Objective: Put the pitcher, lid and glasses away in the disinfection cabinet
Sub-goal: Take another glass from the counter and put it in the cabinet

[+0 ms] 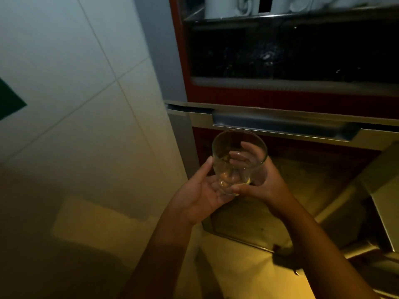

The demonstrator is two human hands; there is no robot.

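My two forearms come up from the bottom of the view and meet at a clear glass, which I hold in the air with both hands. My left hand lies palm up beneath it, the fingers fairly straight and loosely spread under the base, the thumb standing against the glass's left wall. My right hand wraps it from the right: its fingers curl round the far side and show through the clear wall, while the thumb presses across the base near my left palm. The glass is tilted, with its mouth up and toward me and its base down at my hands (I see nothing in it but my own fingers through the wall). It hangs in front of the lower part of the disinfection cabinet, whose front is red, just below a long metal handle strip that runs across it. Behind my hands the lower part is dim and yellowish, and I cannot tell how it is laid out. Above the strip is a dark glossy window, and higher still stand some white things on a ledge. To the left rises a tiled wall with a green shape at its edge.
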